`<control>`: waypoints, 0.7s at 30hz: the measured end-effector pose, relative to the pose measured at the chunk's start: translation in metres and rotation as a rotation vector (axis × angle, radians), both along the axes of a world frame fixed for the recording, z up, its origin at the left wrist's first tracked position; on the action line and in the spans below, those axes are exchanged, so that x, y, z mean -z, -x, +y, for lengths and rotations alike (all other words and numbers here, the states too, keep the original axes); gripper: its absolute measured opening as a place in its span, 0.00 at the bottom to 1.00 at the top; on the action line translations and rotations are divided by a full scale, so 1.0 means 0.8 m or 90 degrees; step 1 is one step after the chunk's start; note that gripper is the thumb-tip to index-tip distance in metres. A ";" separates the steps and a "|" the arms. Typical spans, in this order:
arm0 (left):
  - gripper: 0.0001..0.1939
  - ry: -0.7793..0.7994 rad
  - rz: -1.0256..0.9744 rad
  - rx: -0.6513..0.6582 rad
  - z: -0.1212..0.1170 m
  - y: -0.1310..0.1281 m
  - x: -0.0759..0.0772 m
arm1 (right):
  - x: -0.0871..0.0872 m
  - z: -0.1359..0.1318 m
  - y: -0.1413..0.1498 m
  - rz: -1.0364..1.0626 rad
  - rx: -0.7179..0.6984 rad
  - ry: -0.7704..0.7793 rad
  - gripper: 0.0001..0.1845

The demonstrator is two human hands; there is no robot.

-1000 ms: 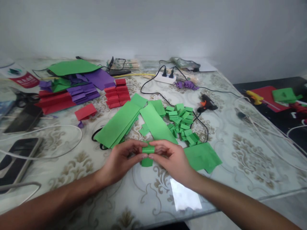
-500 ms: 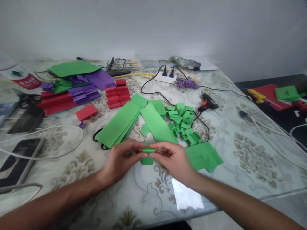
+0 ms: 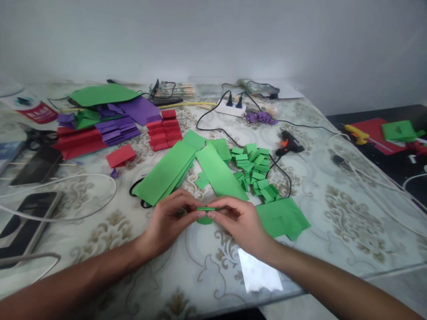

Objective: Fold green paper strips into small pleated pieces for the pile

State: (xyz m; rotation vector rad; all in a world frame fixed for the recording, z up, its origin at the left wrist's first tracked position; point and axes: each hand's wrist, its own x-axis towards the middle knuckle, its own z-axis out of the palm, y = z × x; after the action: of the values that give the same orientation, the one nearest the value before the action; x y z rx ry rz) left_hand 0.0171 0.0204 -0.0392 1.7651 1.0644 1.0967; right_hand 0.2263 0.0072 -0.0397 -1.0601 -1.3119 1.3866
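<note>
Between my two hands is a small green paper strip (image 3: 204, 220), folded along its upper edge. My left hand (image 3: 175, 213) pinches the fold's left end between thumb and fingers. At the other end, my right hand (image 3: 238, 218) pinches it the same way, the fingertips nearly meeting. Just beyond my hands lie long green paper strips (image 3: 167, 171) on the left and another wide green strip (image 3: 220, 171) on the right. A heap of small folded green paper pieces (image 3: 253, 166) is past my right hand, and a larger green sheet (image 3: 283, 218) lies beside it.
Folded red papers (image 3: 164, 133) and purple papers (image 3: 116, 131) lie at the back left. A black glue gun (image 3: 289, 143) and a white power strip (image 3: 230, 108) with cables stand behind the heap. Phones (image 3: 28, 224), scissors (image 3: 38, 137) and a looping white cable are at left.
The lower flap of the green strip has shortened and tipped, and its folded edge now looks thinner and flatter. Both hands stay in nearly the same place.
</note>
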 end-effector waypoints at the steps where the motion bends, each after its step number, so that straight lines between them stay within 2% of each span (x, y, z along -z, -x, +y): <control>1: 0.02 -0.002 -0.002 0.004 0.000 0.000 -0.002 | -0.001 -0.001 0.000 0.002 -0.002 0.016 0.06; 5: 0.06 0.046 -0.018 0.024 -0.001 -0.001 -0.006 | -0.002 -0.002 0.001 0.002 0.014 0.056 0.08; 9: 0.06 0.115 -0.020 0.005 -0.004 -0.004 -0.005 | -0.001 -0.002 0.002 0.035 0.006 0.083 0.09; 13: 0.06 0.127 -0.022 -0.010 -0.004 -0.005 -0.006 | -0.002 -0.001 0.002 0.069 0.002 0.089 0.10; 21: 0.04 0.152 -0.047 -0.016 -0.004 -0.008 -0.008 | -0.002 -0.003 0.002 0.055 -0.007 0.084 0.07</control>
State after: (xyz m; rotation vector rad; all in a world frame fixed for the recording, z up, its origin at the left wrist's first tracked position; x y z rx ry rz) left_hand 0.0234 0.0171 -0.0330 1.5163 1.1261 0.9975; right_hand 0.2251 0.0044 -0.0379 -1.0702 -1.1786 1.5269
